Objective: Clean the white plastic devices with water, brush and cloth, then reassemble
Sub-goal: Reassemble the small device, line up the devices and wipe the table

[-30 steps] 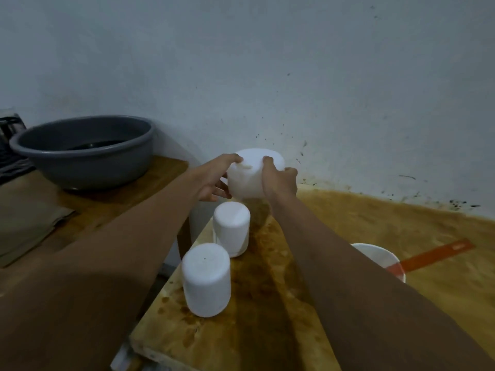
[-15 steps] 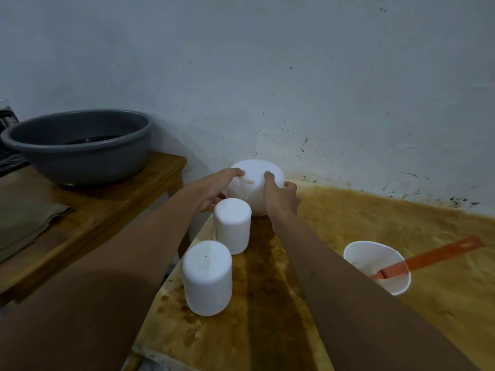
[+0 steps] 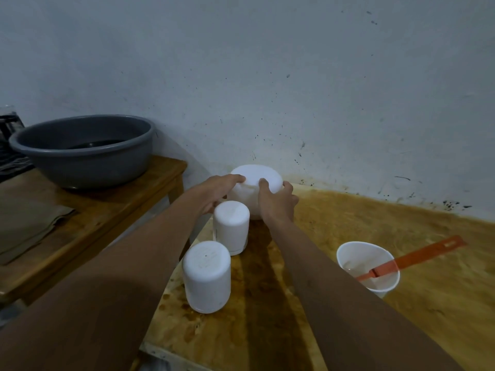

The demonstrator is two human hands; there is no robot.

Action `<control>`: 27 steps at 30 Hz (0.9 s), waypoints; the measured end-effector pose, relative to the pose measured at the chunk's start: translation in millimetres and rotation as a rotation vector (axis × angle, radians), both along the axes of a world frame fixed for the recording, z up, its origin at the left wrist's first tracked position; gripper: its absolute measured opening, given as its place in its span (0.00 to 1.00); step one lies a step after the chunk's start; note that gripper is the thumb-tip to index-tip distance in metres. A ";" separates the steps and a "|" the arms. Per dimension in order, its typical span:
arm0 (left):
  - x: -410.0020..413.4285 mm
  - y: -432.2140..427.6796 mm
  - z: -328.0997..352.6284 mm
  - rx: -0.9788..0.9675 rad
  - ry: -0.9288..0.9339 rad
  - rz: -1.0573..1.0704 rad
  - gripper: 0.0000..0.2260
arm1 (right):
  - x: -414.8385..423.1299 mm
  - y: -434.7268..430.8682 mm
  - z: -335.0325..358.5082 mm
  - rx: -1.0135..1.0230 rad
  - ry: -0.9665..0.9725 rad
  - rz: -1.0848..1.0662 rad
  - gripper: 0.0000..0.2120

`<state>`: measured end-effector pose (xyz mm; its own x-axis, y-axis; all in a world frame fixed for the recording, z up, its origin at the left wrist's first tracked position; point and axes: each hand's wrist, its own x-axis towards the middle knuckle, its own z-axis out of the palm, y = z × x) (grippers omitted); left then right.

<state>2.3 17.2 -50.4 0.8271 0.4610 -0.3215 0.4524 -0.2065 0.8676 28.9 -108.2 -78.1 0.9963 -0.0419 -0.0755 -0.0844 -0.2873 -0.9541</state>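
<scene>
The left grip (image 3: 217, 192) and the right grip (image 3: 276, 202) both hold the big round white plastic device (image 3: 257, 174), far on the stained wooden table (image 3: 348, 226).

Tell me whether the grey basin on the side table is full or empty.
Neither: the grey basin holds a shallow dark pool, its surface far below the rim. What the liquid is cannot be told.
</scene>
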 end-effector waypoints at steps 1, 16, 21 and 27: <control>-0.2 -0.7 -0.4 0.011 0.005 0.005 0.32 | -0.7 -0.8 1.3 -0.015 0.004 0.009 0.31; -69.9 -65.6 80.2 0.257 -0.539 0.000 0.09 | -73.6 -70.7 96.7 -0.215 -0.345 0.196 0.21; -115.4 -120.9 81.2 0.198 -0.652 -0.009 0.08 | -125.5 -129.7 124.5 -0.324 -0.541 0.198 0.15; -141.1 -206.4 36.0 0.238 -0.595 -0.095 0.19 | -172.8 -207.3 103.4 -0.399 -0.699 0.098 0.14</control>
